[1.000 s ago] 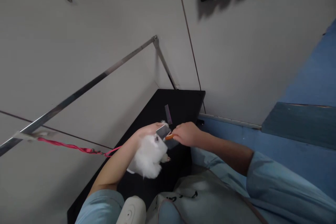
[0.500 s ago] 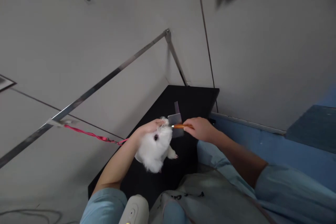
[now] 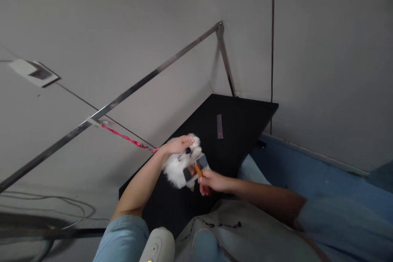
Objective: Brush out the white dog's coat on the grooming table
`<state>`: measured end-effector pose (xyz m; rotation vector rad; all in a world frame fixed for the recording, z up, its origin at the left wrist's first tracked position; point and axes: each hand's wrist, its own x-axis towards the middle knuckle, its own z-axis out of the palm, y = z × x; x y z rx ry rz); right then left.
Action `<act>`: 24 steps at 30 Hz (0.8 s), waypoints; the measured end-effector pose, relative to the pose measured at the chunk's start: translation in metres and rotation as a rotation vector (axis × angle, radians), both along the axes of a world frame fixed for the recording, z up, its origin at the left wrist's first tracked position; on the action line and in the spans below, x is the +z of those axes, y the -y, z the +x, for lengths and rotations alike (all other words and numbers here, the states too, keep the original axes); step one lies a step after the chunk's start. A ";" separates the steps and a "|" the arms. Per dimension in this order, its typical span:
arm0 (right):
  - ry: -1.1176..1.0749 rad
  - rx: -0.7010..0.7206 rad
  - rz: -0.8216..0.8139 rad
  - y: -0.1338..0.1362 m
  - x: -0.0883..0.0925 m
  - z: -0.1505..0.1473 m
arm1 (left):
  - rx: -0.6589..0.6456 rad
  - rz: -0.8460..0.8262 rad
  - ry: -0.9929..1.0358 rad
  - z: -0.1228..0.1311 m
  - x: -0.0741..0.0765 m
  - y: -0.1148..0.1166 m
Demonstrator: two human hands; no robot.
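A small white fluffy dog (image 3: 177, 164) stands on a black grooming table (image 3: 242, 118). My left hand (image 3: 178, 144) curls over the top of the dog's head and holds it. My right hand (image 3: 210, 181) grips the orange handle of a slicker brush (image 3: 195, 167), whose flat metal head lies against the dog's front, below its face. A red leash (image 3: 123, 136) runs from the dog's neck up to a metal grooming arm (image 3: 147, 77).
A metal comb (image 3: 219, 126) lies on the far part of the black table. Grey wall panels stand behind the table. Cables (image 3: 52, 204) trail on the floor at the left. A white device (image 3: 157, 245) sits at my chest, over a light apron (image 3: 245, 233).
My right hand has dropped and pulled nearer to me, carrying the brush from beside the dog's head down to its front. The view has swung left.
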<state>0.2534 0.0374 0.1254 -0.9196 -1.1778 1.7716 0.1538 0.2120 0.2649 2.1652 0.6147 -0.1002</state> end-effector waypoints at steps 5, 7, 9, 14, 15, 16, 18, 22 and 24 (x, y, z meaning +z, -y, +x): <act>-0.138 -0.020 0.089 -0.005 -0.003 -0.005 | -0.060 0.002 0.014 -0.011 0.002 -0.002; -0.105 -0.078 0.140 -0.009 -0.001 -0.003 | -0.052 -0.016 0.024 -0.011 0.005 0.000; -0.028 0.086 0.014 -0.009 -0.001 -0.004 | -0.020 -0.015 0.033 -0.010 0.008 0.002; -0.057 0.162 0.060 -0.014 0.008 -0.004 | 0.088 -0.057 0.058 -0.008 0.008 -0.001; -0.061 0.053 0.139 -0.017 0.010 -0.003 | 0.112 -0.084 0.072 -0.007 0.008 -0.002; -0.043 -0.028 0.179 -0.020 0.011 -0.003 | 0.136 -0.111 0.090 -0.006 0.008 -0.003; 0.036 -0.026 0.111 -0.023 0.007 -0.006 | 0.188 -0.145 0.127 -0.004 0.008 -0.005; 0.086 0.313 -0.161 -0.017 -0.004 -0.010 | 0.223 -0.163 0.148 -0.001 0.011 -0.005; 0.022 0.253 -0.042 -0.018 0.002 -0.006 | 0.203 -0.174 0.139 -0.001 0.013 -0.005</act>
